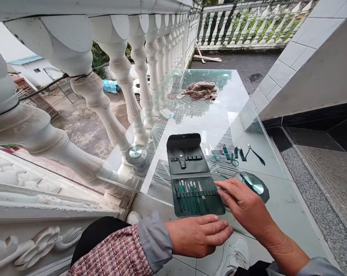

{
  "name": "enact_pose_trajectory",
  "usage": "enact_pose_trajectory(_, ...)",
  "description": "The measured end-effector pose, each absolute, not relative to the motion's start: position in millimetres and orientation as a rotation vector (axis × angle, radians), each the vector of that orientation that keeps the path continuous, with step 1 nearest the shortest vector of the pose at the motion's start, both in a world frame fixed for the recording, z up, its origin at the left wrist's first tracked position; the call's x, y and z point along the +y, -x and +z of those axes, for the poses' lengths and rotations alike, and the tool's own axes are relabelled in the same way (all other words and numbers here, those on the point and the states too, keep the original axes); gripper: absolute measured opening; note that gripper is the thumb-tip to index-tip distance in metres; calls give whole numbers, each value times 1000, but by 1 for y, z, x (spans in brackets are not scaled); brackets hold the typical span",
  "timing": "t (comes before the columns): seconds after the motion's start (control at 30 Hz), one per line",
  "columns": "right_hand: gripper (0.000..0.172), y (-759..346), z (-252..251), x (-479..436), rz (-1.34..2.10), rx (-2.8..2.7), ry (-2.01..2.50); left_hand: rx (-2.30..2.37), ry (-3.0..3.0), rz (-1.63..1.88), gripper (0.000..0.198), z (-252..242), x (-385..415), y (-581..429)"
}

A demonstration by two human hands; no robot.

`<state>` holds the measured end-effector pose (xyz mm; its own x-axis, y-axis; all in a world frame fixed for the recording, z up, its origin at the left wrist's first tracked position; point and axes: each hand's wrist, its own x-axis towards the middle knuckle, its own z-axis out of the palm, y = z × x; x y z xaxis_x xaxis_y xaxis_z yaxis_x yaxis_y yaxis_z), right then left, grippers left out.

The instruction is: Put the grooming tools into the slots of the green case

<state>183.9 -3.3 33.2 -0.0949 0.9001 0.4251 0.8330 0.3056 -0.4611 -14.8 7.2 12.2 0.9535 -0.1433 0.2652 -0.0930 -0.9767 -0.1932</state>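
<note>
An open dark green manicure case (pixel 190 174) lies on a glass table (pixel 219 115), with several green-handled tools tucked in its lower flap. My left hand (pixel 200 234) lies flat, fingers stretched out, at the near edge of the case. My right hand (pixel 242 203) reaches to the case's right edge with fingers extended; nothing is seen in it. Loose clippers, scissors and nippers (pixel 233 153) lie in a row to the right of the case.
A crumpled brown cloth (pixel 201 90) rests at the table's far end. White stone balusters (pixel 115 69) run along the left. Round metal table fittings (pixel 137 155) sit under the glass. A tiled wall (pixel 311 53) and step rise on the right.
</note>
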Motion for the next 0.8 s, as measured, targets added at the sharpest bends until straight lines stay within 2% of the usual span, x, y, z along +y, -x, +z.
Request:
enact_pose_trajectory(0.33, 18, -192, 28, -6, 149, -1893, 1633, 190, 2915, -404, 37, 13, 6, 14)
enact_pose_trajectory(0.5, 21, -169, 32, -8, 123, -2011, 1431, 229, 2933, -439, 35, 10, 8, 12)
enact_pose_trajectory(0.63, 29, -145, 34, -13, 105, -2281, 1196, 296, 3001, -299, 32, -3, 6, 7)
enact_pose_trajectory(0.8, 36, -137, 29, -14, 44, -2392, 1178, 262, 2960, -238, 35, -6, 3, 5)
